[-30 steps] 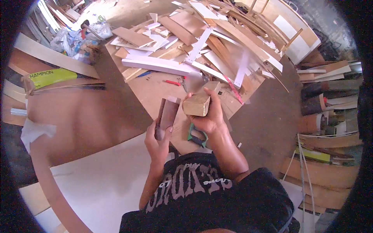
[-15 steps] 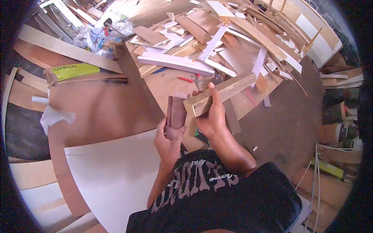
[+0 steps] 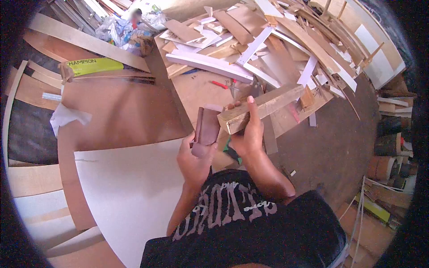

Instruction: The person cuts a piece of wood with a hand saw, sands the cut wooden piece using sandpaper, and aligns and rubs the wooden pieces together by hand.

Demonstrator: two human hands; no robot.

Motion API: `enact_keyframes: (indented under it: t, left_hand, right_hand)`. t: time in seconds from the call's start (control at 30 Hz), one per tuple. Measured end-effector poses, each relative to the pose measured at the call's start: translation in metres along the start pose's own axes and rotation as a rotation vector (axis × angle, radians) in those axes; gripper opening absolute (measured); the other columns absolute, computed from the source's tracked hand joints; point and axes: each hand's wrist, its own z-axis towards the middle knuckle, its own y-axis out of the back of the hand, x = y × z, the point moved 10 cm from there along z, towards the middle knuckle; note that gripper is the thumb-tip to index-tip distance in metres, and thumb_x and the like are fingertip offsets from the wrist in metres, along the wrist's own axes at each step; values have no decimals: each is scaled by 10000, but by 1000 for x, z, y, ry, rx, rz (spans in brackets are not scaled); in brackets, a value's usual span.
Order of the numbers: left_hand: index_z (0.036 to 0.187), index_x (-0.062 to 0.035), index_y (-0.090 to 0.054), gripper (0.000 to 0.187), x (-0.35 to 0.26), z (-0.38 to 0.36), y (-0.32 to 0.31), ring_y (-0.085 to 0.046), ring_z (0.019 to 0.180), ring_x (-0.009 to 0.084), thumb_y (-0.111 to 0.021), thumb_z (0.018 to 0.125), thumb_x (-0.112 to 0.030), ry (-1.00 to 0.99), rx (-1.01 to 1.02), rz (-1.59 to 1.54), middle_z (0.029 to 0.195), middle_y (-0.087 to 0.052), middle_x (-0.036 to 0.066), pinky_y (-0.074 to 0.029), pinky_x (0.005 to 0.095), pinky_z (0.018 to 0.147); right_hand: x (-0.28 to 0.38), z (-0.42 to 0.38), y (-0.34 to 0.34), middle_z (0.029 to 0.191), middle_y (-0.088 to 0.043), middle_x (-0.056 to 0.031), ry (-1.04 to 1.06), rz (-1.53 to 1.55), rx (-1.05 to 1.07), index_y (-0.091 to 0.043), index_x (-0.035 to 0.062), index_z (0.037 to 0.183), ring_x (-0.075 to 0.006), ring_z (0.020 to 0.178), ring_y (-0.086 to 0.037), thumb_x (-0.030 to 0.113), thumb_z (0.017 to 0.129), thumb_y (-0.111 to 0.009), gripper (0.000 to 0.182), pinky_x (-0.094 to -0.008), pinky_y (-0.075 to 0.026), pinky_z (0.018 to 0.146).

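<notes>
My left hand is closed around a dark brown, flat piece with a raised strip along one side; I cannot make out its exact kind. In my right hand rests a thick wooden block, gripped with the thumb on top and fingertips showing at its far side. The block slants up to the right, its cut end facing the brown piece and close to it. Beyond the hands, a red-handled tool lies on a wooden board.
A heap of wood offcuts covers the far end of the board. To my left are a white sheet, a brown panel and a yellow-green "CHAMPION" pack. Plastic bags lie at the back left. Brown floor shows on the right.
The view has shifted a little, so the surroundings sit slightly higher and mostly further right. Both hands keep hold of the same pieces, with almost the same pose.
</notes>
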Motion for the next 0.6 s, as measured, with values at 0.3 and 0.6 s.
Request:
enact_keyframes:
  t: [0.3,0.6]
  left_hand:
    - [1171,0,-621,599,37,4,-23,-686,923,260,-892,673,-194,9,87,48,1015,-702,175,-532,370,839]
    - [1147,-12,-617,616,142,78,-37,-690,956,276,-901,666,-272,66,210,17,1039,-703,185,-535,389,848]
  right_hand:
    - [-3,7,34,1000,-621,-95,66,-176,-142,-575,44,1067,-224,910,-638,371,913,-710,386,-421,-557,823]
    - [-7,71,103,1011,-692,-144,418,-1201,-275,-590,3,1148,-301,960,-677,413,827,-775,553,-428,-547,789]
